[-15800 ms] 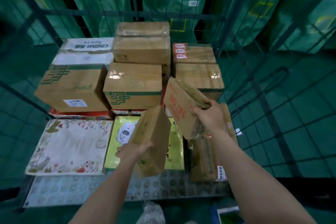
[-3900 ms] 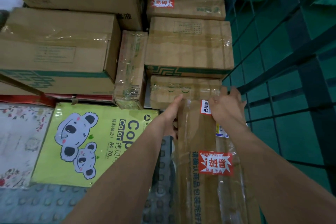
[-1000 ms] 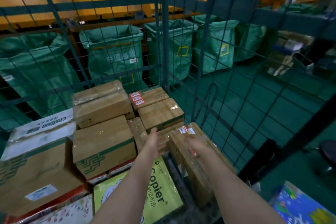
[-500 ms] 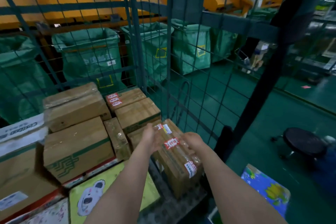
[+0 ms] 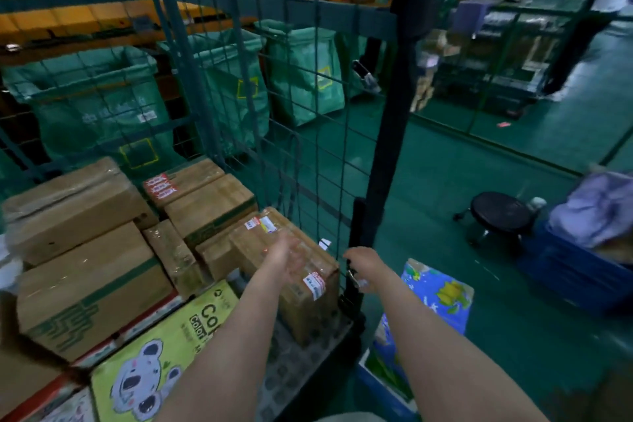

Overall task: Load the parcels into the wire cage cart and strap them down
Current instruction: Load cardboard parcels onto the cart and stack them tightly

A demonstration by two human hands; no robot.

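Several brown cardboard parcels (image 5: 85, 271) are stacked inside the wire cage cart (image 5: 318, 147), with a yellow copier-paper box (image 5: 164, 353) lying flat in front. A long taped parcel (image 5: 260, 233) with red and white labels lies along the cart's right side. My left hand (image 5: 286, 259) hovers just over this parcel, blurred, its fingers relaxed. At the cart's front right corner my right hand (image 5: 364, 264) curls around a black strap (image 5: 358, 219) with a metal buckle. The strap runs up along the corner post.
Green mail sacks (image 5: 102, 106) hang behind the cart's back mesh. To the right on the green floor stand a black round stool (image 5: 500, 212) and a blue bin (image 5: 575, 271). A colourful flat box (image 5: 438, 291) sits in a blue crate beside the cart.
Both hands have come off the long parcel. The right hand moved right to the strap at the corner post, and the left hand lifted slightly. My view turned right.
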